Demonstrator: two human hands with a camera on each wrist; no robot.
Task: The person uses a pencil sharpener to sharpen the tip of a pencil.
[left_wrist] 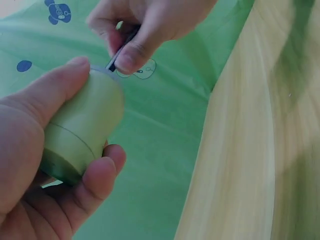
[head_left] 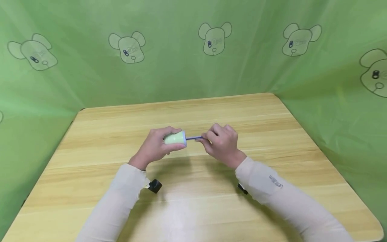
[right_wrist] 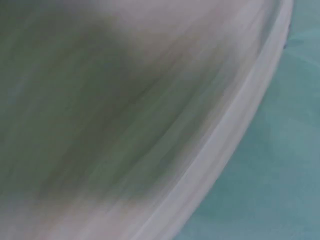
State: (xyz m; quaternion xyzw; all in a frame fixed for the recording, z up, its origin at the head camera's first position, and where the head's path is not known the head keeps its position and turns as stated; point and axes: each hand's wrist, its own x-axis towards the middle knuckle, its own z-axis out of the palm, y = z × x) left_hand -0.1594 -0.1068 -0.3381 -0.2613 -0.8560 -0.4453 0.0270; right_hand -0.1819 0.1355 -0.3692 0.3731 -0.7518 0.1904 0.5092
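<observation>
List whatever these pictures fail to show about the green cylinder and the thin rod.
- Green cylinder: far side hidden by the left hand, both views.
- Thin rod: outer end hidden inside the right hand; too small to identify.
- Right wrist view: motion-blurred, showing neither hand nor rod.

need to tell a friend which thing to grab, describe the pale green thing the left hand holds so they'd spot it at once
Above the middle of the wooden table, the left hand grips a pale green cylinder. It is stubby, and a thin dark rod juts from its end toward the right hand, which pinches that rod.
</observation>
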